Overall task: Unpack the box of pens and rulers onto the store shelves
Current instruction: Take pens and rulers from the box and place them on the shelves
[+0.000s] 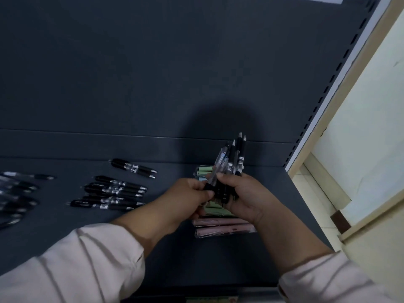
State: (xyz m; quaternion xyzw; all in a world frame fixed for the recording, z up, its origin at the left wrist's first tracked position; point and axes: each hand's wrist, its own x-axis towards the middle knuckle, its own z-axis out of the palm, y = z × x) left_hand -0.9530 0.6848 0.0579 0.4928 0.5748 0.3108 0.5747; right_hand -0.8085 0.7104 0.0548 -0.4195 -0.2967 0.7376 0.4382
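The right hand (242,193) grips a bundle of pens (237,156) pointing to 12 o'clock, while the left hand (188,193), at its 9 o'clock, pinches one pen (218,166).

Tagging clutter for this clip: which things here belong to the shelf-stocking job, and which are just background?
Job: pen bundle, held by left hand and right hand; black pens laid on the shelf; pastel packs beneath the hands.
Background: cream wall panel; slotted upright.

Left-edge pens (17,189) are blurred and cropped; the pastel packs (223,228) lie partly hidden.
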